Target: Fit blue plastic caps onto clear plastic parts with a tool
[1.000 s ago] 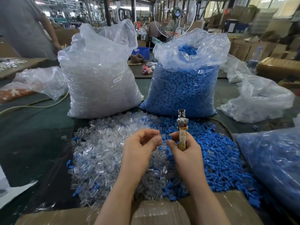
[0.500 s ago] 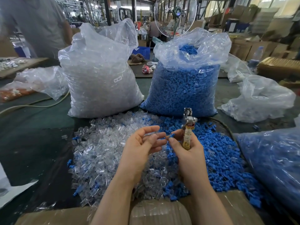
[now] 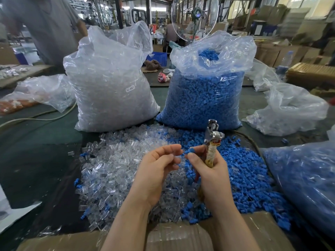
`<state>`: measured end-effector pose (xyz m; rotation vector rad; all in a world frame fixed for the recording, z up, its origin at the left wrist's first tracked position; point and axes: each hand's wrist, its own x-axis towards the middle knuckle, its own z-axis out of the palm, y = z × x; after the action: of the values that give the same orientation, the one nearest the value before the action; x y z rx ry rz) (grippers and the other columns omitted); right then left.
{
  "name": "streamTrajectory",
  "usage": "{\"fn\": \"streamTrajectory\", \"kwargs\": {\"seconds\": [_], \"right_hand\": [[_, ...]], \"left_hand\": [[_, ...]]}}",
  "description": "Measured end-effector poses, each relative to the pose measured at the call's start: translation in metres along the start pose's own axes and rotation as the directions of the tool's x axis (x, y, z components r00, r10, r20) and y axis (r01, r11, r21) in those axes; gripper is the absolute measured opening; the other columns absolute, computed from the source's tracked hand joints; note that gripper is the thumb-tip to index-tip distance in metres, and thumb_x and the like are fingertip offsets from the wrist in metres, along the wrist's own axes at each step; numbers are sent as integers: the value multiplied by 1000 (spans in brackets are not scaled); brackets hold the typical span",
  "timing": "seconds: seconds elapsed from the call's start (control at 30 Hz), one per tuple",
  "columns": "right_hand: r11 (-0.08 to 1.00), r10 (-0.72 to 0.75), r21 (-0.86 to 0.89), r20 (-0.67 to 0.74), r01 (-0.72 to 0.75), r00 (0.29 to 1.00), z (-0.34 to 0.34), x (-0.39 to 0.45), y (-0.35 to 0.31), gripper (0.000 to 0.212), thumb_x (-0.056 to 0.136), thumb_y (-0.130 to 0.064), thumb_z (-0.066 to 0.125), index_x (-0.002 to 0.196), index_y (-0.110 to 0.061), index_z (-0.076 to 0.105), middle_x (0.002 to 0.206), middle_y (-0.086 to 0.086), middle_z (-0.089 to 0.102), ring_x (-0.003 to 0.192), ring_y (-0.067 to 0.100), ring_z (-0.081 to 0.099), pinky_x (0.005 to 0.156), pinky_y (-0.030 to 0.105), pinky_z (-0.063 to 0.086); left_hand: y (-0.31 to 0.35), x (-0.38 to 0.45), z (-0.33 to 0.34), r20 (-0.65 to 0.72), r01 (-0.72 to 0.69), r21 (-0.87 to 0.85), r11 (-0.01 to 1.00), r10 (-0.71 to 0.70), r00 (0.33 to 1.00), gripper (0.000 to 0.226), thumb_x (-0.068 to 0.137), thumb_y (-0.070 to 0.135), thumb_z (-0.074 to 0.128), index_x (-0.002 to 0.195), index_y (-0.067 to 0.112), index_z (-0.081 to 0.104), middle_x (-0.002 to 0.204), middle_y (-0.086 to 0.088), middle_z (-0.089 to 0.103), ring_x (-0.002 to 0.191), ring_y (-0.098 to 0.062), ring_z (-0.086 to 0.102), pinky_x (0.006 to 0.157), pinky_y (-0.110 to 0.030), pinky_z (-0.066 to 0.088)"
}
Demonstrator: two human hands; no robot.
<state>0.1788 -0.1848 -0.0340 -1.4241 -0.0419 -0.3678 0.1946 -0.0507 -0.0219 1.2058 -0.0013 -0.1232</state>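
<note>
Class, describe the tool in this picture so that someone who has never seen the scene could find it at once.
Start at the big bag of blue caps and drop to the loose pile in front of it. There the right hand grips the tool upright. It alone is metal: a silver head above a tape-wrapped yellowish handle.

head view | worn at head height | faces forward and down | close over both hands (image 3: 183, 169) | single view, no overlap

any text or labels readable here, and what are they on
"SJ-017": small white sticker on the front of the bag of clear parts; the mark between the letters and digits is small and unsure.
Nothing else is readable: the cardboard boxes and the background show no legible print.
</note>
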Motion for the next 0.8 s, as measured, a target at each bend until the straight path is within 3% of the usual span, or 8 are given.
{"fn": "streamTrajectory", "kwargs": {"seconds": [0.2, 0.33, 0.47, 0.57, 0.67, 0.8], "right_hand": [[999, -40, -13, 5, 40, 999, 2, -1, -1, 9, 92, -10, 66, 84, -16, 66, 64, -11, 63, 60, 1, 57, 58, 13, 45], [998, -56, -35, -13, 55, 998, 4, -2, 0, 12, 91, -11, 67, 83, -19, 66, 69, -4, 65, 64, 7, 58, 61, 17, 49], [995, -78, -60, -15, 77, 997, 5, -2, 1, 14, 92, -6, 65, 83, -17, 64, 71, -7, 65, 66, 4, 60, 63, 17, 50], [993, -94, -78, -11, 93, 996, 5, -2, 2, 16, 92, -6, 65, 83, -19, 63, 71, -7, 64, 66, 4, 60, 65, 17, 50], [989, -108, -102, -14, 106, 994, 4, -2, 4, 20, 93, -9, 65, 83, -25, 62, 70, -3, 60, 63, 6, 55, 62, 18, 49], [983, -134, -128, -13, 131, 991, 4, -1, 5, 19, 93, -14, 65, 84, -30, 62, 70, -8, 61, 63, 3, 54, 61, 17, 48]], "left_hand": [[1, -3, 2, -10, -7, -22, 1000, 6, 1000, 18, 89, -2, 63, 102, 7, 71, 91, -4, 75, 81, -12, 69, 74, -20, 56], [2, -2, 7, -79, -10, -4, 1000, 10, 997, 20, 98, -2, 50, 108, 6, 66, 104, -8, 75, 90, -17, 73, 74, -20, 58], [1, -2, 11, -138, -8, 4, 1000, 9, 990, 14, 100, 5, 51, 111, 4, 60, 105, -9, 75, 96, -20, 73, 77, -24, 60], [0, -3, 14, -164, -18, 73, 997, 29, 986, 11, 97, 3, 56, 104, 5, 65, 98, -7, 76, 92, -16, 74, 74, -24, 60], [-2, -4, 15, -192, -50, 192, 980, 87, 977, 12, 91, 4, 66, 93, 14, 72, 84, 6, 76, 79, -2, 70, 67, -17, 54], [-1, -6, 16, -223, -41, 163, 986, 78, 972, 9, 87, 5, 72, 90, 13, 74, 74, 4, 74, 65, -3, 67, 60, -14, 52]]}}
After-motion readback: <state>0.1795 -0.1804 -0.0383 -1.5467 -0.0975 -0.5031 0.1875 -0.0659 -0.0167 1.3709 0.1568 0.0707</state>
